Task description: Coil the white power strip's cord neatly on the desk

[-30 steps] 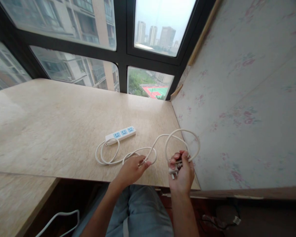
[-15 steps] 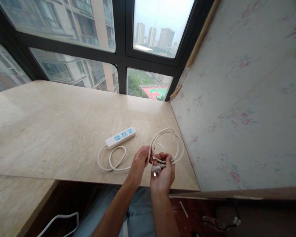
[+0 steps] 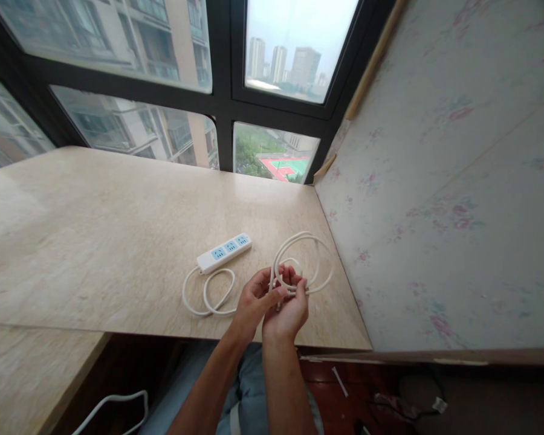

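As left hand [image 3: 254,297] and right hand [image 3: 288,313] hold cable [image 3: 306,234], the power strip [image 3: 224,254] lies forward-left.

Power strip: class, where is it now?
In the head view, the power strip lies left of centre on the counter, beyond the left hand, toward the window.

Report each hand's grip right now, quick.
Left hand: closed on the white cord.
Right hand: closed, holding the coiled part of the white cord.
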Motion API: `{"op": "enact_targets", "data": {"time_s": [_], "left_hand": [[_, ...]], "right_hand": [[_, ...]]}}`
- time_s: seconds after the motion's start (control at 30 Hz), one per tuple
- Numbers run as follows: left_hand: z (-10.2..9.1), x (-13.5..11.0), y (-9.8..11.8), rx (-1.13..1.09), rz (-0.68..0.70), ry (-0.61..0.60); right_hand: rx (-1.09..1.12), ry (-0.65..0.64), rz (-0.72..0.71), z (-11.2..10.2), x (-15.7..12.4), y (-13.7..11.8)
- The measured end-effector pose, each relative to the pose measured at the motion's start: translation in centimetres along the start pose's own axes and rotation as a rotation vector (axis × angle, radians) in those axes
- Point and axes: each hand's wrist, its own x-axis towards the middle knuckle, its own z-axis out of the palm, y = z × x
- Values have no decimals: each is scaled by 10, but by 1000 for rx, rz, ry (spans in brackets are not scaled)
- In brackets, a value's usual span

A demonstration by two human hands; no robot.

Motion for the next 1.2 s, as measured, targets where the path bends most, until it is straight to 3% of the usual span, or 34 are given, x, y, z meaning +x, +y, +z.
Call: {"op": "enact_targets", "data": {"time_s": [0.17, 0.33, 0.5, 0.6, 0.7, 0.83, 1.07, 1.2], "left_hand": [[-4, -2, -1, -1, 83, 92], [-21, -2, -2, 59, 140, -56], [-26, 1, -3, 169, 214, -119], [-18, 3, -3, 175, 280, 40], [-10, 7, 2, 16, 314, 219], [-9, 11, 17, -246, 234, 270], [-20, 12, 45, -318, 57, 184], [-34, 16, 58, -272, -183, 14]], "right_hand": [[33, 75, 157, 2, 3, 7], [31, 93, 326, 3, 8, 11], [-32, -58, 301, -2, 7, 17], [-58, -146, 280, 0, 1, 16], [-90, -224, 302, 8, -9, 11], [-134, -243, 358, 14, -27, -3], [-215, -386, 305, -7, -31, -41], [-303, -449, 236, -17, -11, -67]]}}
